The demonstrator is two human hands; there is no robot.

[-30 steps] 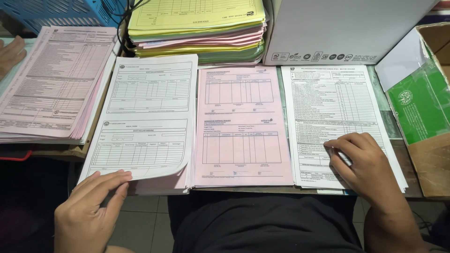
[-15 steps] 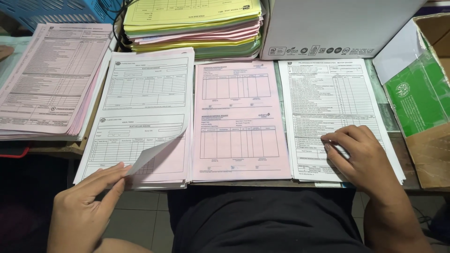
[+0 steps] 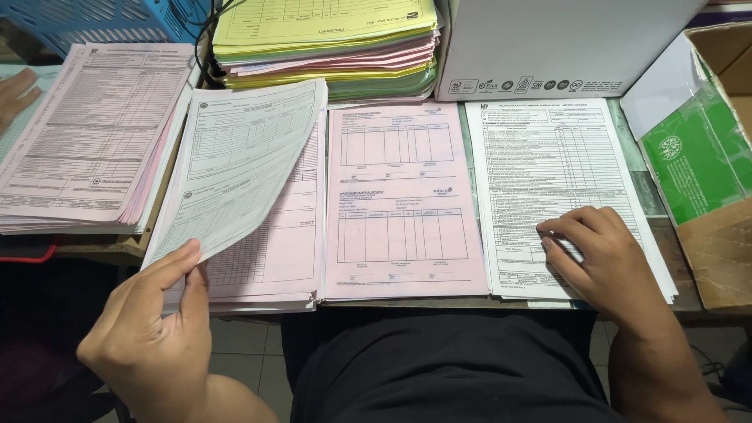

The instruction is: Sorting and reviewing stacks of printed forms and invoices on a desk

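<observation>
Nearest the camera, the left hand is seen at the front edge of the desk, thumb and fingers pinched on the lower left corner of a white form sheet. The sheet is lifted and tilted up off the stack of forms beneath it, so that a pink form on that stack is exposed just right of the raised paper. The sheet's far edge is held up near the top of the same stack.

Taking the central pink form pile as landmark: the lifted sheet and its stack lie just to its left, touching along the edge. To its right lies a white checklist pile, and the right hand is pressed flat on the lower part of that pile, fingers curled and fingertips on the paper, nothing gripped.

Further left of the landmark, a thick stack of pink printed sheets is laid out, and another person's hand is partly seen at its far left edge. Behind the landmark, a tall heap of yellow, pink and green papers and a white carton are set. At the far right, an open cardboard box with a green packet is visible.
</observation>
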